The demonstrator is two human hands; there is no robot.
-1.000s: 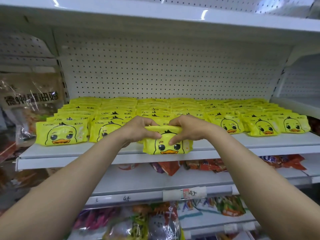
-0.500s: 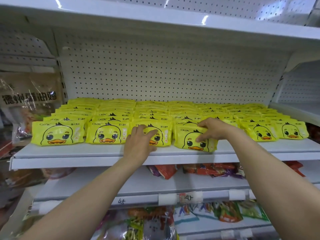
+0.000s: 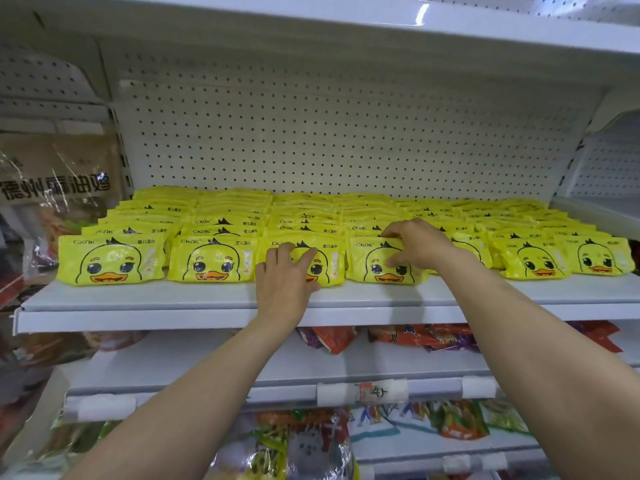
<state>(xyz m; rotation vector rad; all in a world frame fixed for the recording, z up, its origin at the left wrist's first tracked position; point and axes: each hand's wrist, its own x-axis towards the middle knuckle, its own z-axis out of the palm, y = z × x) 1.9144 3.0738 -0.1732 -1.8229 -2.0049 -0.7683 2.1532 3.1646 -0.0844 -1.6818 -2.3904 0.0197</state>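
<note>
Yellow duck-faced packs are your work here: the third pack [image 3: 330,263] and the fourth pack [image 3: 372,268] from the left stand side by side in the front row. Each has its long axis running left to right along the shelf [image 3: 138,299] edge, with the face toward you and the beak low. Your left hand [image 3: 284,282] comes from just below the third pack, fingers spread and nearly straight against its face, gripping nothing. Your right hand [image 3: 420,247] is on the fourth pack's upper right, fingers hooked over the top edge and thumb on the face, pinching it. Any squaring up probably means sliding sideways along that axis. Behind rises the pegboard [image 3: 311,133]; orange snack bags [image 3: 329,341] lie on the shelf below.
</note>
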